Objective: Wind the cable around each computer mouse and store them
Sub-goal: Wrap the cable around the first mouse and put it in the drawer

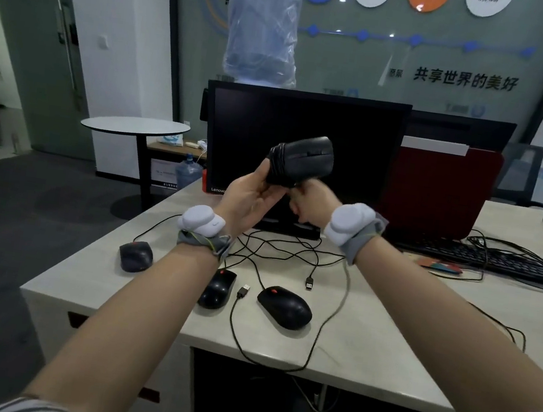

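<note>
Left hand [251, 193] holds wound mouse [300, 161] | right hand [312, 199] grip apparently hidden

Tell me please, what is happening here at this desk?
A person is tidying wired computer mice. Both hands hold one black mouse up in front of the monitor; its cable is already wound around its body. The left hand supports it from below, and the right hand grips it at its underside. Three more mice lie on the desk, their cables loose and tangled, so they are not yet wound.
</note>
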